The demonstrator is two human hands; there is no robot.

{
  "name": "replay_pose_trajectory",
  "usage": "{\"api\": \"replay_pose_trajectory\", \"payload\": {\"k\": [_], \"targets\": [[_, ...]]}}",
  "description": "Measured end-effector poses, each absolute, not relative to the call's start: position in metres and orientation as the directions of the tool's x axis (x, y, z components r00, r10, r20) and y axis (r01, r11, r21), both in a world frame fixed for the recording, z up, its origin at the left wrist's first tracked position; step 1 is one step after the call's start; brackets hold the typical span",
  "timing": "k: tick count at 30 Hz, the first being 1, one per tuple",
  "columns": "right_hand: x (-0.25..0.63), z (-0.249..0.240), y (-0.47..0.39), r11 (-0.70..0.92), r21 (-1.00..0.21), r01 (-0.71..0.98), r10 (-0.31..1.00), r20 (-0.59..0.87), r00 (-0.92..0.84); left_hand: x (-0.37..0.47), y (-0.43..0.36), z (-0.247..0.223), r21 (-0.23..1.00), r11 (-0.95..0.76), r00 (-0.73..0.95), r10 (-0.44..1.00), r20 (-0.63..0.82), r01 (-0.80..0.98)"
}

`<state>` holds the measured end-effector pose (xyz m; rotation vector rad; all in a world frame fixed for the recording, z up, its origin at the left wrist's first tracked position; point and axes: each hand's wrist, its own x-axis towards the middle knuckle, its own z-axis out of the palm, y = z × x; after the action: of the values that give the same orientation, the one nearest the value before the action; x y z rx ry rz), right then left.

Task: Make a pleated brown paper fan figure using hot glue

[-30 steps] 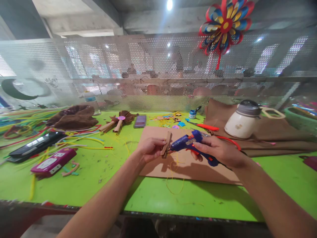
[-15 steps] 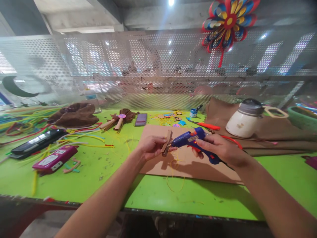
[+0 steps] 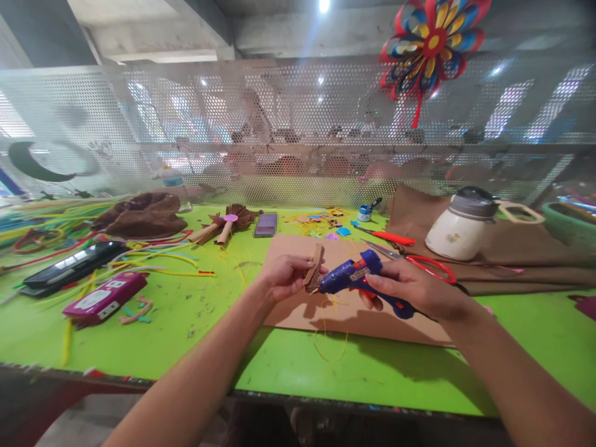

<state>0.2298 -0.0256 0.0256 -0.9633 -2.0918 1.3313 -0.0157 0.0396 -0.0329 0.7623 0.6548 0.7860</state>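
Note:
Between its thumb and fingers, my left hand [image 3: 285, 277] pinches a small folded brown strip [image 3: 315, 267], which looks like paper or card and stands tilted. My right hand [image 3: 410, 287] is wrapped round a blue hot glue gun [image 3: 351, 275] with an orange trigger. The gun points left, and its nozzle is at the lower end of the strip; whether it touches is too small to tell. Both hands are above a flat brown cardboard sheet [image 3: 288, 316] on the green table [image 3: 195, 347]. A thin yellow strand [image 3: 331, 359] hangs or lies below the strip.
Red-handled scissors [image 3: 431, 268] and a red-handled tool [image 3: 393, 238] lie beyond my right hand. A white jug [image 3: 459, 230] stands on brown cloth [image 3: 516, 267]. Leftward are a purple power strip [image 3: 106, 299], a black stapler-like device [image 3: 74, 268] and brown leaf-like crafts [image 3: 228, 226].
My right hand has lowered the glue gun slightly, bringing its nozzle down along the brown strip. The scissors show more fully behind it. My left hand has kept its hold.

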Motion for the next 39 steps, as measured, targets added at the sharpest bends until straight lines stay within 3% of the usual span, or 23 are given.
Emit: {"api": "replay_pose_trajectory", "payload": {"k": [5, 10, 16, 19, 23, 25, 30, 33, 36, 39], "targets": [[0.235, 0.024, -0.024, 0.247, -0.944, 0.218, 0.802, 0.073, -0.592, -0.014, 0.036, -0.027, 0.793, 0.48, 0.508, 0.822, -0.256, -0.377], [0.238, 0.016, -0.01, 0.275, -0.955, 0.11, 0.909, 0.221, -0.354, -0.013, 0.032, -0.02, 0.801, 0.44, 0.448, 0.86, -0.245, -0.407], [0.232, -0.002, 0.02, 0.231, -0.916, 0.327, 0.971, 0.194, -0.143, -0.015, 0.032, -0.017, 0.79, 0.396, 0.358, 0.902, -0.241, -0.468], [0.226, -0.008, 0.044, 0.304, -0.737, 0.603, 0.952, 0.244, -0.182, -0.015, 0.032, -0.013, 0.785, 0.375, 0.311, 0.918, -0.244, -0.492], [0.209, -0.01, 0.075, 0.447, -0.369, 0.814, 0.886, 0.304, -0.349, -0.015, 0.031, -0.01, 0.79, 0.334, 0.29, 0.935, -0.206, -0.514], [0.202, -0.014, 0.086, 0.469, -0.303, 0.83, 0.872, 0.308, -0.38, -0.016, 0.029, -0.009, 0.797, 0.312, 0.294, 0.939, -0.176, -0.518], [0.199, -0.025, 0.086, 0.468, -0.275, 0.84, 0.862, 0.349, -0.366, -0.013, 0.025, -0.011, 0.813, 0.253, 0.317, 0.944, -0.09, -0.524], [0.197, -0.022, 0.066, 0.461, -0.343, 0.818, 0.851, 0.431, -0.3, -0.011, 0.025, -0.013, 0.821, 0.223, 0.328, 0.943, -0.047, -0.525], [0.187, -0.01, 0.043, 0.519, -0.625, 0.583, 0.847, 0.469, -0.251, -0.009, 0.025, -0.013, 0.82, 0.192, 0.316, 0.949, -0.014, -0.539], [0.175, -0.001, 0.03, 0.499, -0.774, 0.39, 0.866, 0.457, -0.203, -0.009, 0.024, -0.012, 0.822, 0.187, 0.301, 0.953, -0.019, -0.539]]}}
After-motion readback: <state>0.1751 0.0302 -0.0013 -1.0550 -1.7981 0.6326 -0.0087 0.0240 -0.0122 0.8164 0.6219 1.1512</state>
